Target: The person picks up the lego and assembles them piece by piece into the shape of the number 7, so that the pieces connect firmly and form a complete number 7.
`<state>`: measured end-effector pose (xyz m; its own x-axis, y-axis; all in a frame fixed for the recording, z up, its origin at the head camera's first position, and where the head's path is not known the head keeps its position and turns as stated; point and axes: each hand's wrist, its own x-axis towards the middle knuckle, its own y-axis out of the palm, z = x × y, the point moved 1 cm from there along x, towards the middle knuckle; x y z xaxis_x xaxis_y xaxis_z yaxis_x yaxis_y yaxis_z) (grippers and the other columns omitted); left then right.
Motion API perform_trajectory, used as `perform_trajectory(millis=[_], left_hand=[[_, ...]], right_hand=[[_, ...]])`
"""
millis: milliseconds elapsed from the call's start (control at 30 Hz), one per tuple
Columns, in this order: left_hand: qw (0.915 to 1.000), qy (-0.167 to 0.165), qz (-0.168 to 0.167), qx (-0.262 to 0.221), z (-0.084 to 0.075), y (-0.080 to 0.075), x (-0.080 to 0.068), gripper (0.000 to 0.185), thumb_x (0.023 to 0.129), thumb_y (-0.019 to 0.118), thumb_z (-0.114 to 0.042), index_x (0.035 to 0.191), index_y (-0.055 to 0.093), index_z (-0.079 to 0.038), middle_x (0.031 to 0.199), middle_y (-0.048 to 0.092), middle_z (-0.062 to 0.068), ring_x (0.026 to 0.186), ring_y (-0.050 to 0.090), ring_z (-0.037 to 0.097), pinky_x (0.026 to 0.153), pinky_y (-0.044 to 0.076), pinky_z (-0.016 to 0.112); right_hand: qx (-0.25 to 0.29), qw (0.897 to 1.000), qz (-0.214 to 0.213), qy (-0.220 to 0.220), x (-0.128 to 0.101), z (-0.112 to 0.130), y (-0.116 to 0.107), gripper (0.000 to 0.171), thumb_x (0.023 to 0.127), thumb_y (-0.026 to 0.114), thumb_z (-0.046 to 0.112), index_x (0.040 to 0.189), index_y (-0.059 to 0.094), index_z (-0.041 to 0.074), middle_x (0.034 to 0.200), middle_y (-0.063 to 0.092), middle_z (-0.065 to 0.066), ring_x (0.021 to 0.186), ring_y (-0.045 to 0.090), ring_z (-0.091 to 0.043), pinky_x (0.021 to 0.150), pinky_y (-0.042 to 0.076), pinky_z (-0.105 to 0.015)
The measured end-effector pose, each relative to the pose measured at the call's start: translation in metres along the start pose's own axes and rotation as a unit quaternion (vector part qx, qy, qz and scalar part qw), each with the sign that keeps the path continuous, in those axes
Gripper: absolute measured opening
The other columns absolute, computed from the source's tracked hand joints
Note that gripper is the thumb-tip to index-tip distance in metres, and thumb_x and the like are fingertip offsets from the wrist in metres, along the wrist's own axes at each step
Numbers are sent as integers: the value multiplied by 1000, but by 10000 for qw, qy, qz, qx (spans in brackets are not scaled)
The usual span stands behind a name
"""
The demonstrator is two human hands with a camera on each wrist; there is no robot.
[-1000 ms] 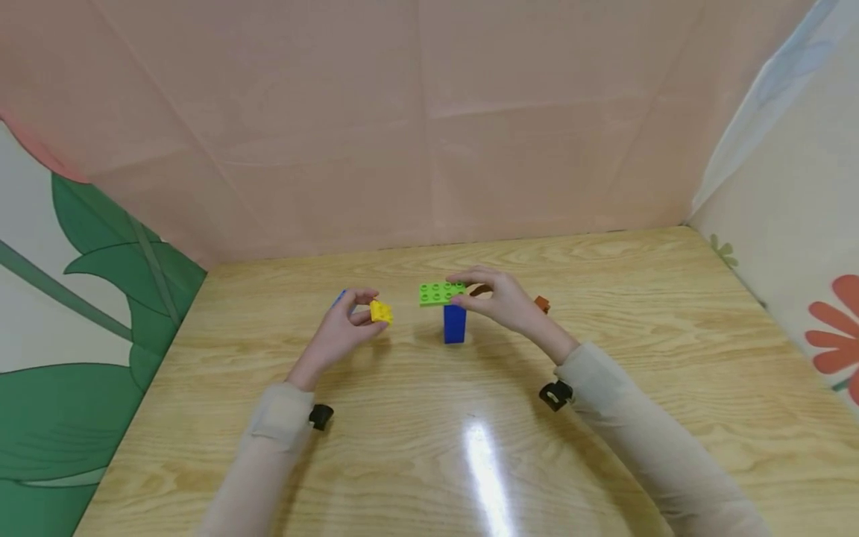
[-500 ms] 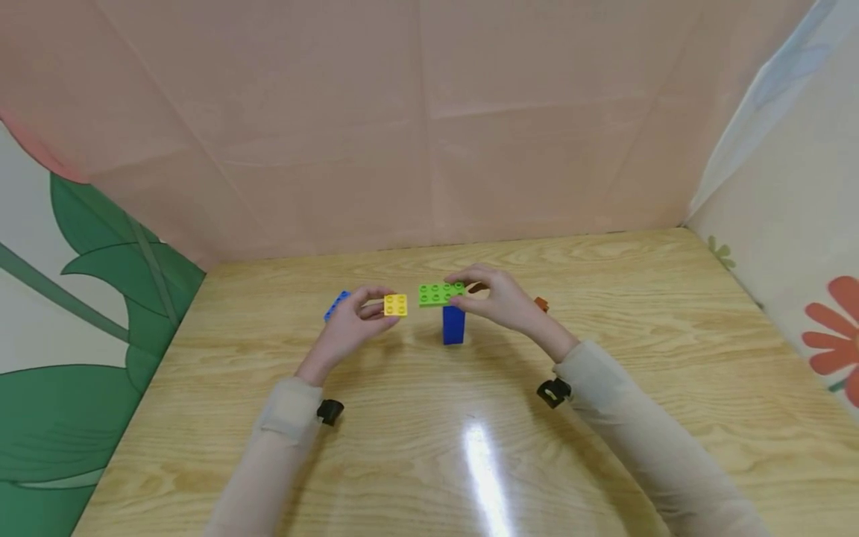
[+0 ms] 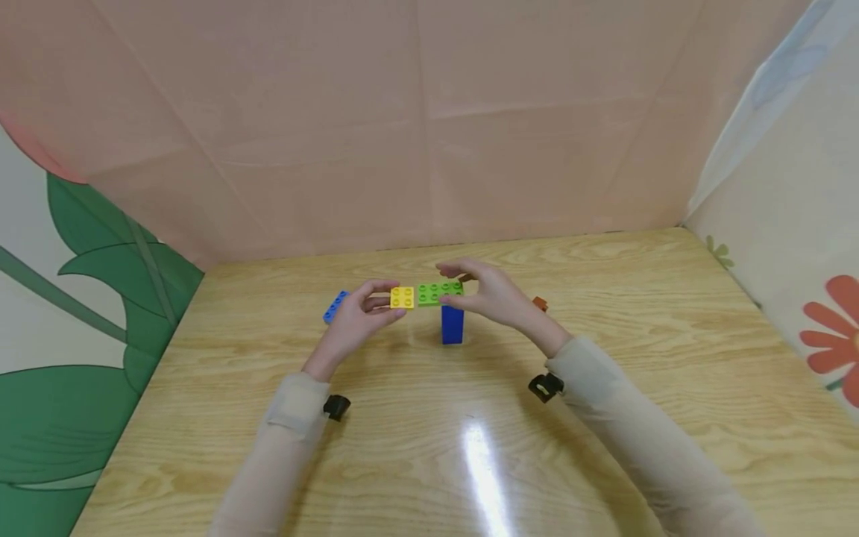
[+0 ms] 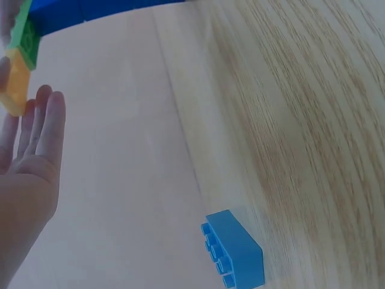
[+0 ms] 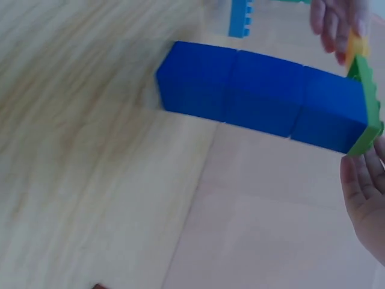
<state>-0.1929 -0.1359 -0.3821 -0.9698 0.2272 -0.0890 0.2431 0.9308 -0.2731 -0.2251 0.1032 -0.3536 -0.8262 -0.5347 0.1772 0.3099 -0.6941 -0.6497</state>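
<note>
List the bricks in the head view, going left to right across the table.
Light blue brick → yellow brick → green plate, sitting atop the blue column → small brown piece.

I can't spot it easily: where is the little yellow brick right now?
In the head view the yellow brick is pinched in the left hand, above the table, right beside the green plate atop the blue column.

A tall stack of dark blue plastic bricks point(image 5: 264, 99) stands on the pale wooden table point(image 5: 66, 150), capped by a flat green plastic plate point(image 5: 365, 114). The right hand's fingers point(image 5: 364, 192) touch that plate's edge. A small yellow brick point(image 5: 356, 44) sits against the plate's far end, and a light blue brick point(image 5: 239, 17) lies beyond the stack.
</note>
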Motion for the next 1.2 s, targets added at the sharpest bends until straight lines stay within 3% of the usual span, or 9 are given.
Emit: perform_trajectory(millis=[167, 400, 733, 1200], left_hand=[[10000, 23, 63, 51, -2, 1, 0, 50, 89, 69, -21, 134, 50, -17, 139, 50, 7, 126, 53, 29, 99, 52, 40], [9999, -16, 121, 95, -2, 3, 2, 52, 89, 69, -24, 136, 48, -16, 139, 49, 8, 126, 52, 29, 99, 52, 41], [9997, -122, 71, 221, -5, 7, 3, 50, 88, 69, -28, 134, 50, -19, 134, 52, 6, 124, 53, 25, 98, 52, 41], [9998, 74, 55, 152, -4, 4, 4, 52, 90, 68, -26, 137, 48, -17, 136, 51, 8, 124, 53, 29, 98, 52, 44]], right_hand=[[-354, 9991, 240, -10, 8, 11, 2, 57, 85, 73, 24, 134, 52, 5, 130, 59, -14, 121, 54, -30, 103, 46, -48], [-759, 9957, 462, -269, 14, 17, 11, 55, 83, 76, 22, 129, 56, 0, 123, 62, -16, 115, 58, -29, 95, 52, -42], [-532, 9974, 395, -284, 17, 17, 22, 40, 84, 74, 15, 120, 62, 1, 115, 63, -13, 105, 60, -26, 87, 54, -38], [-530, 9979, 319, -182, 18, 19, 25, 35, 85, 72, 15, 117, 63, 3, 115, 63, -12, 102, 60, -24, 84, 55, -36]])
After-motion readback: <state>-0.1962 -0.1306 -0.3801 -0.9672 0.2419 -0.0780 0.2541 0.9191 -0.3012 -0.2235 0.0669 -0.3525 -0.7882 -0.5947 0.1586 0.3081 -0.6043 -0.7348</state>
